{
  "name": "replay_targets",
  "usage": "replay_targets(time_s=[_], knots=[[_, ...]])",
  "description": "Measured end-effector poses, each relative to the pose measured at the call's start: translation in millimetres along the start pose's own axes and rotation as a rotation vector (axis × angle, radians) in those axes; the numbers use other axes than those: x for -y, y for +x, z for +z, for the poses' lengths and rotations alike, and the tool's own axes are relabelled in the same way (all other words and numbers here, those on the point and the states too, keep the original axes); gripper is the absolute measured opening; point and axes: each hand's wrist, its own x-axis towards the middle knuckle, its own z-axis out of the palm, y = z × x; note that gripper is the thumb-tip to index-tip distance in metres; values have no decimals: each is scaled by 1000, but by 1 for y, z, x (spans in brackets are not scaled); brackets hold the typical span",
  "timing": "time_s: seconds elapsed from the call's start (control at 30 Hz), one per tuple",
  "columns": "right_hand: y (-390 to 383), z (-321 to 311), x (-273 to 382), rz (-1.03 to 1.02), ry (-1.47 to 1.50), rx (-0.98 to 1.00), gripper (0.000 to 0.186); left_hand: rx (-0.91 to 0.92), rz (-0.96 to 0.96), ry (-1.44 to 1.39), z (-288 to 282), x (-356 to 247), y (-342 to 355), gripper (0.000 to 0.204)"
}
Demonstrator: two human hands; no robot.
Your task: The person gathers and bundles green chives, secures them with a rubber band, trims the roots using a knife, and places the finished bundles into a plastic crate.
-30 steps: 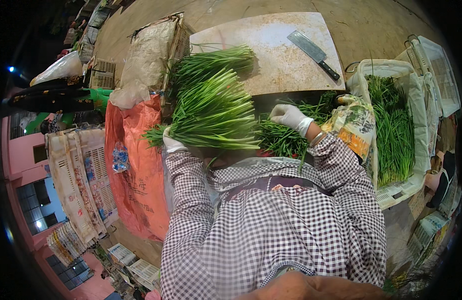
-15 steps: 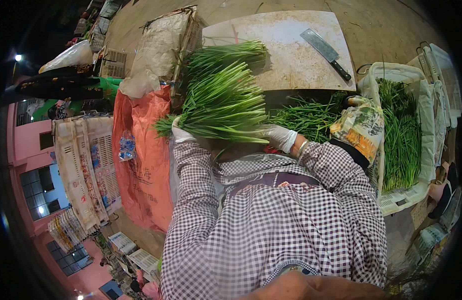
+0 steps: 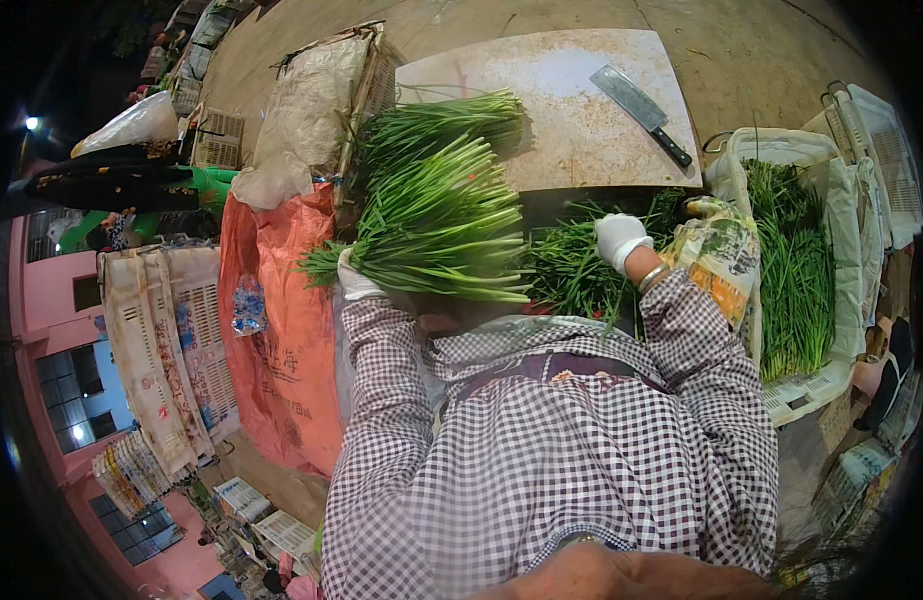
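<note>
My left hand (image 3: 358, 276), in a white glove, is closed around the leafy end of a large bunch of garlic chives (image 3: 447, 225). Their pale stem ends fan out to the right. Another bunch of chives (image 3: 442, 122) lies just beyond, partly on the white board (image 3: 572, 120). My right hand (image 3: 622, 240), also gloved, is closed in a fist over a loose heap of green leaves (image 3: 572, 255). What its fingers hold, if anything, is hidden.
On the board's right side lies a cleaver (image 3: 642, 112) with a black handle. At right stands a lined white crate (image 3: 782, 400) holding more chives (image 3: 797, 270), beside a printed plastic bag (image 3: 717, 260). A large orange sack (image 3: 282, 350) hangs at left; a covered crate (image 3: 322, 100) stands behind it.
My right hand has left the stem ends of the bunch, moved right and up over the loose leaves, and closed. My left hand still holds the bunch.
</note>
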Motion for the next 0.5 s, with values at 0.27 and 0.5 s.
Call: replay_targets(time_s=[0.27,0.5], knots=[[-29,-29,80,-539,644,-206,38,-20,86,92,18,4,-9,25],[-54,-18,77,-697,211,12,27,240,-121,-78,20,0,-13,40]])
